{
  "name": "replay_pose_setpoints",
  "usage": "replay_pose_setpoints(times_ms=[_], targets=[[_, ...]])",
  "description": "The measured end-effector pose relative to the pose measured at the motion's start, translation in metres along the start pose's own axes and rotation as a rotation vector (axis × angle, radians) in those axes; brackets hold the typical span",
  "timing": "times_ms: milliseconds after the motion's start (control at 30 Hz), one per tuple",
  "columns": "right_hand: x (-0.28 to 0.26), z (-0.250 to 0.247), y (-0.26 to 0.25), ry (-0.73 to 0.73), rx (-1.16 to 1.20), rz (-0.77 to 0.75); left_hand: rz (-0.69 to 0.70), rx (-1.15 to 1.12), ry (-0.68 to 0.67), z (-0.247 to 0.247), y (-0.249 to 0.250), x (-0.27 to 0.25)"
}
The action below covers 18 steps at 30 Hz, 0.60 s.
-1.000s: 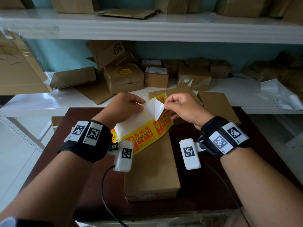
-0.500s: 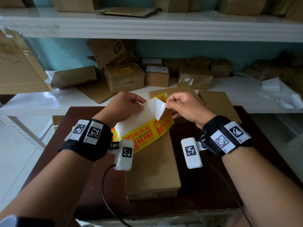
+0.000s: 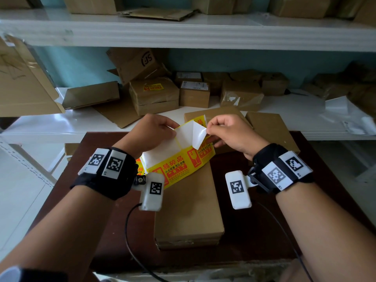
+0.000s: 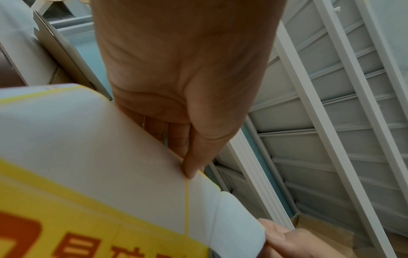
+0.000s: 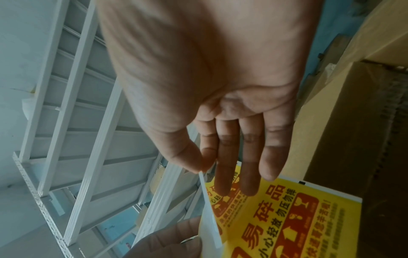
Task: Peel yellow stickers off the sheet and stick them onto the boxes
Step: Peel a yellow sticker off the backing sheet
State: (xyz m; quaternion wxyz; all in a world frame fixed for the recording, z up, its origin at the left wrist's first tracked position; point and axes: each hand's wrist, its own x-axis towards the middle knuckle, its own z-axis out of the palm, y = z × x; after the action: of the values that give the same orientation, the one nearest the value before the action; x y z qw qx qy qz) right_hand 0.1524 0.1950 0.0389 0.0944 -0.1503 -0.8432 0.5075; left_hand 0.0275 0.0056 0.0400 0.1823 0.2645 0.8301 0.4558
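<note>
A yellow sticker sheet (image 3: pixel 177 165) with red print is held up over a flat cardboard box (image 3: pixel 189 210) on the dark table (image 3: pixel 254 231). My left hand (image 3: pixel 173 129) pinches the sheet's upper left edge, thumb on the white backing (image 4: pixel 110 157). My right hand (image 3: pixel 207 129) pinches the corner of a half-peeled sticker (image 3: pixel 198 135), whose white underside curls back. In the right wrist view thumb and forefinger (image 5: pixel 202 167) nip that sticker's edge above the printed sheet (image 5: pixel 287 218). The other right fingers stretch out behind the sheet.
Behind the table runs a white shelf (image 3: pixel 61 127) crowded with cardboard boxes; one box (image 3: pixel 154 98) bears a yellow sticker. Two flat boxes (image 3: pixel 272 129) lie at the table's far right. An open carton (image 3: pixel 24 88) juts in at the left. A cable (image 3: pixel 130 241) trails from my left wrist.
The sticker's flap has come a little further off the backing as my right hand pulls it. My left hand keeps the sheet in nearly the same place.
</note>
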Motion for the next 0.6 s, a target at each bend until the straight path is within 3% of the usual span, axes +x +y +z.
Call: replay_pose_setpoints(times_ms=[600], targets=[[0.0005, -0.0026, 0.0029, 0.004, 0.013, 0.007, 0.011, 0.002, 0.004, -0.0026, -0.0071, 0.0044]])
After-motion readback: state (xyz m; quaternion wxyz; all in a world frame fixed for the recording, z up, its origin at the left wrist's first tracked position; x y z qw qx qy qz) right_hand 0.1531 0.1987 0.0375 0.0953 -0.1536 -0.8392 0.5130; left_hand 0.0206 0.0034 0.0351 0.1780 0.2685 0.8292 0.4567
